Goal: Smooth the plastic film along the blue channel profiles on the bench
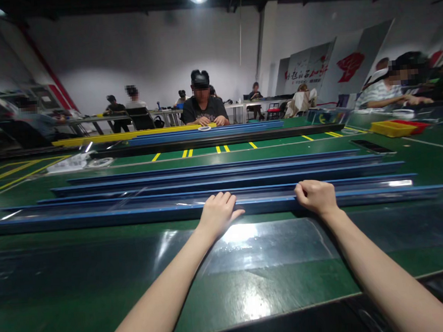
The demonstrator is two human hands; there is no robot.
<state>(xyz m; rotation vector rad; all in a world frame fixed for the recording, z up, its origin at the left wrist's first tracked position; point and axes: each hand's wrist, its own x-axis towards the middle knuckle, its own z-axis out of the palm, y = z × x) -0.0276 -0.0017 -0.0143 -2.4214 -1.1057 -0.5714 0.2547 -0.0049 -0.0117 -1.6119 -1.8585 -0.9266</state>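
Note:
A long blue channel strip point(265, 205) lies crosswise on the green table, with clear plastic film point(163, 201) showing between its raised edges. My left hand point(217, 213) rests over the strip left of its middle, palm down, with the fingers laid across it and the thumb stretched out to the right. Further right, my right hand point(317, 195) is curled into a fist against the same strip. What its fingers hold, if anything, is hidden. Nearer to me, a wide clear plastic sheet point(276, 243) lies flat under my forearms.
Several more blue channel strips point(222, 174) lie parallel behind. Beyond them are black strips point(242, 137), a yellow strip point(101, 138), a phone point(372, 147) and a yellow tray point(391, 129). A person point(204, 106) sits opposite, hands on the yellow strip. The table's front edge point(262, 319) is close.

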